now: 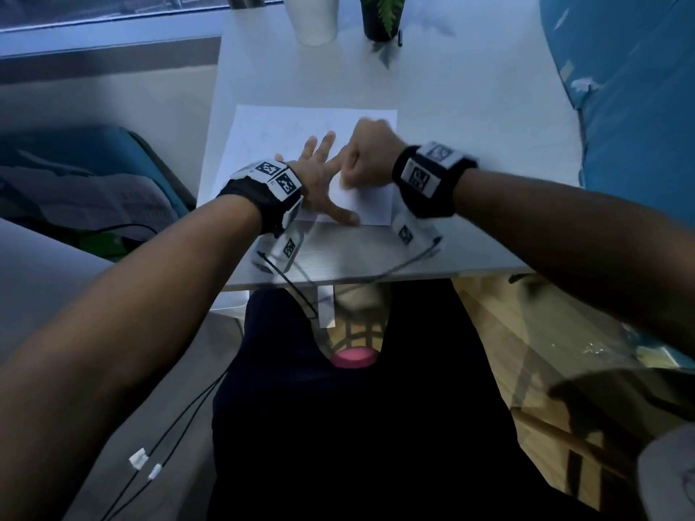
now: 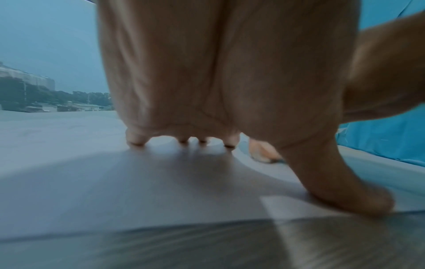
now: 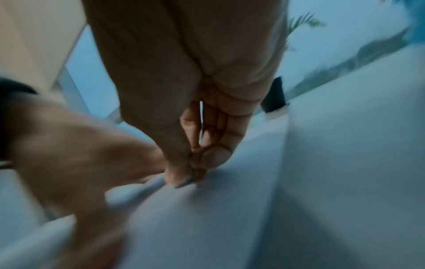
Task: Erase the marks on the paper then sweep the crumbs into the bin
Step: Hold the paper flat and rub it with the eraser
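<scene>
A white sheet of paper with faint marks lies on the white table. My left hand presses flat on the sheet's near part, fingers spread and straight; its fingertips and thumb touch the paper. My right hand is curled just right of it, over the sheet's right half, blurred by motion. In the right wrist view its thumb and fingers pinch a small greyish eraser against the paper. No crumbs can be made out.
A white cup and a black plant pot stand at the table's far edge. A blue cloth mass borders the right side. Below the near table edge sit a pale latticed container and a pink object.
</scene>
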A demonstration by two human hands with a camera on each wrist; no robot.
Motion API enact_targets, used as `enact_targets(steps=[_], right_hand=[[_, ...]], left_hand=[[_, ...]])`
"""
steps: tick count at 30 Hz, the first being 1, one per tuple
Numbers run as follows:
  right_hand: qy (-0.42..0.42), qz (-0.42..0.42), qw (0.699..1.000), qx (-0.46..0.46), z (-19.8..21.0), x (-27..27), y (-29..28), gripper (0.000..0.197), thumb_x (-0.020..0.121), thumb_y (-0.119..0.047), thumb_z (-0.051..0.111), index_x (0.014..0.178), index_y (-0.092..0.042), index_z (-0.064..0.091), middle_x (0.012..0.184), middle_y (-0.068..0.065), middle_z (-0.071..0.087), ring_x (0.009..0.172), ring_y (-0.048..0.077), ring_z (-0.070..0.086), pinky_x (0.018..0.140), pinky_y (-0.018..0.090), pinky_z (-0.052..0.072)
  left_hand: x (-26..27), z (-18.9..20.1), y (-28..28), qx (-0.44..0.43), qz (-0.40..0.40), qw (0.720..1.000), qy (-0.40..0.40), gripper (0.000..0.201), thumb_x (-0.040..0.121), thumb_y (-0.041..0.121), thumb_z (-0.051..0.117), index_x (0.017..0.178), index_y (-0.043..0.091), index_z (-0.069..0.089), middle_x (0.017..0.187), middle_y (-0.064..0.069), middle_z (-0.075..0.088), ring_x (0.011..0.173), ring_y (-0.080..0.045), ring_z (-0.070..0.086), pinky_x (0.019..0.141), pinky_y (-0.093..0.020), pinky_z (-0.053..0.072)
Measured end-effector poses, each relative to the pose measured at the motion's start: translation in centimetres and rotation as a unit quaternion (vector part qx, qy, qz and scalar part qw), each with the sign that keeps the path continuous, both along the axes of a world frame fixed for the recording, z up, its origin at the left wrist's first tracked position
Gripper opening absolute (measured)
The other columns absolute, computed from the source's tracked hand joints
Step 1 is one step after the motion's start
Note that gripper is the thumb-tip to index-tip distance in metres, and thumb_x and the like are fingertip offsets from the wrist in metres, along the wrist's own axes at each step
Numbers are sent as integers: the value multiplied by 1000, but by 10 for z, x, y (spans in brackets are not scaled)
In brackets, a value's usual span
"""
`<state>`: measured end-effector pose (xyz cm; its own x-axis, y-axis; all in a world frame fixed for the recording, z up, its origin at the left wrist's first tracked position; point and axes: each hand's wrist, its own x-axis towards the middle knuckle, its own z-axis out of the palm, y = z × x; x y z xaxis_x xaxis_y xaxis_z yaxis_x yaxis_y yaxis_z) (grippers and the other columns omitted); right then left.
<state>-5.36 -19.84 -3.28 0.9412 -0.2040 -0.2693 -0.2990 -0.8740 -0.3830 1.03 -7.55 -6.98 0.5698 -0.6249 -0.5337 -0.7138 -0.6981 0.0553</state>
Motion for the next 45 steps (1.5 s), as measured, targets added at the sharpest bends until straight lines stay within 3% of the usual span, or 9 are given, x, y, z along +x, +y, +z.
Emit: enact_targets(steps=[1, 7, 11, 15, 18, 23, 34, 39, 45], right_hand=[[-24, -26, 999, 22, -1, 8, -10, 26, 69, -22, 73, 69, 1, 62, 69, 10, 63, 82, 21, 66, 72, 28, 53], [7, 63, 998, 3, -1, -10, 11, 18, 75, -17, 65, 67, -3, 59, 64, 7, 50, 73, 21, 56, 63, 22, 42], [-45, -35, 998, 9, 1, 11, -15, 33, 65, -26, 72, 78, 4, 67, 72, 12, 68, 78, 22, 64, 70, 29, 55], [20, 72, 997, 11, 3, -9, 17, 23, 74, -25, 65, 68, -5, 56, 60, 3, 44, 71, 22, 47, 56, 23, 36], [-13, -26, 999, 28, 0, 11, -5, 41, 63, -31, 74, 85, 3, 69, 73, 13, 65, 78, 23, 65, 65, 28, 49], [-23, 42, 999, 6, -6, 0, 11, 35, 70, -24, 68, 58, -8, 38, 59, 3, 42, 68, 24, 47, 60, 26, 42], [-37, -20, 999, 7, 2, 11, -16, 27, 70, -26, 69, 77, 0, 68, 72, 11, 67, 76, 28, 65, 80, 33, 57], [-15, 80, 997, -13, 2, -4, 17, 27, 76, -23, 63, 63, -6, 47, 61, 3, 38, 70, 22, 45, 65, 25, 35], [-60, -8, 997, 51, -7, 7, 1, 19, 67, -20, 72, 74, -6, 60, 69, 6, 60, 72, 19, 61, 69, 29, 57]], left_hand=[[0, -1, 0, 0, -5, 1000, -9, 134, 53, 88, 63, 150, 41, -17, 160, 3, -26, 149, -27, -16, 105, -75, 10], [1, 2, 0, -1, 7, 1000, 2, 133, 53, 86, 66, 151, 41, -13, 160, 3, -27, 148, -26, -18, 107, -73, 6], [-1, 1, 0, 2, -5, 1000, -9, 135, 52, 88, 63, 150, 42, -17, 160, 2, -26, 149, -27, -16, 105, -75, 11], [-1, 4, 2, -10, 17, 1000, -3, 132, 53, 82, 70, 154, 40, -4, 160, 2, -26, 149, -25, -18, 111, -71, 5], [1, 0, 1, -18, 4, 1000, -16, 136, 46, 89, 65, 150, 46, -11, 161, 0, -22, 149, -28, -15, 107, -73, 10], [4, -3, 1, -20, 13, 1000, -11, 142, 45, 88, 67, 151, 41, -14, 161, 2, -24, 149, -26, -16, 108, -72, 7], [5, -3, 1, -8, 2, 1000, -10, 147, 41, 91, 64, 150, 39, -18, 160, 2, -25, 149, -27, -17, 106, -75, 9], [4, 2, 3, -3, 13, 1000, -1, 142, 46, 87, 68, 152, 40, -14, 160, 3, -27, 148, -25, -19, 109, -72, 4], [3, 1, 2, 6, 3, 1000, -7, 141, 49, 85, 69, 151, 40, -17, 160, 3, -27, 148, -25, -19, 109, -73, 7]])
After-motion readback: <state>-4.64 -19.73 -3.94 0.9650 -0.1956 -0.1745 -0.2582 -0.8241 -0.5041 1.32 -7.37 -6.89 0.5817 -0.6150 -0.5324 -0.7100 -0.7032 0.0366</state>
